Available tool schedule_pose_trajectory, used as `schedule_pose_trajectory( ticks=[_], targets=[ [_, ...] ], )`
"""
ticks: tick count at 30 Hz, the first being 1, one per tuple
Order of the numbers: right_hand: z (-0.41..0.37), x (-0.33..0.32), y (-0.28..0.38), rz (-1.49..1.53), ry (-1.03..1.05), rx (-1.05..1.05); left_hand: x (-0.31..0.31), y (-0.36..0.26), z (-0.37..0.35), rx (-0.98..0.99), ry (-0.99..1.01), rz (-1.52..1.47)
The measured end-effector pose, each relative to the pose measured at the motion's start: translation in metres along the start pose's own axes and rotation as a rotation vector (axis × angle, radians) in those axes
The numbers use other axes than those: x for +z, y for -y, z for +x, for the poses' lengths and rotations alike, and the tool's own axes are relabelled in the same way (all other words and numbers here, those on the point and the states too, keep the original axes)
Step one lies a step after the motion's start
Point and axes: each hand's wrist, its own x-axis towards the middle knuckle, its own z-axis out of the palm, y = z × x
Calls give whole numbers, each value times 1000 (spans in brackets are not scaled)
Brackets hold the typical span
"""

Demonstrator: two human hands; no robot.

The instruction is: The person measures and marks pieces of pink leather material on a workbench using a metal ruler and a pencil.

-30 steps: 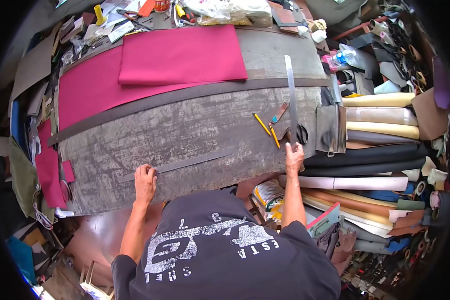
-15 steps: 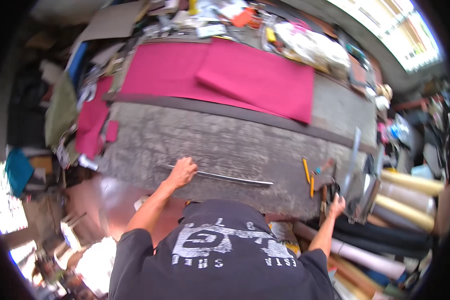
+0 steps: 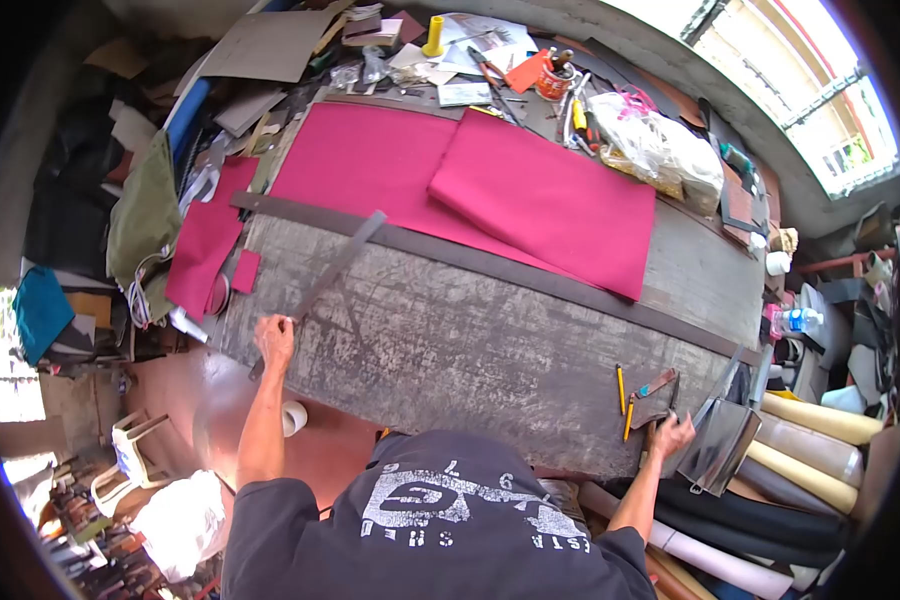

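My left hand (image 3: 274, 340) is closed round a long thin metal ruler (image 3: 338, 266), which slants over the worn worktable (image 3: 440, 340) with its far end at a long dark bar (image 3: 510, 268). My right hand (image 3: 672, 435) has its fingers curled at the table's right front corner; I cannot tell what they hold. Just beyond its fingertips is a cutting tool with a red and teal handle (image 3: 658, 382) on a dark scrap. Beside it lie two yellow pencils (image 3: 620, 388). Clear plastic sheets (image 3: 715, 440) hang right of that hand.
Magenta material (image 3: 550, 200) lies folded beyond the bar, with smaller magenta pieces (image 3: 205, 250) at left. Tools, a red tub (image 3: 555, 78) and plastic bags (image 3: 660, 140) crowd the back edge. Rolls of material (image 3: 820, 415) stack at right. A white chair (image 3: 135, 455) stands on the floor at left.
My left hand has moved left and swung the ruler from lying across the front of the table to pointing away from me. My right hand has dropped slightly lower.
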Motion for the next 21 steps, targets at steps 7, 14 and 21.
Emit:
schedule_pose_trajectory(
  ticks=[7, 14, 21],
  targets=[
    [59, 54, 187, 152, 243, -15, 43, -74, 69, 185, -81, 33],
    [94, 112, 187, 8, 481, 163, 76, -199, 89, 466, 44, 147],
    [70, 95, 195, 38, 250, 30, 113, -239, 61, 160, 213, 339]
  ],
)
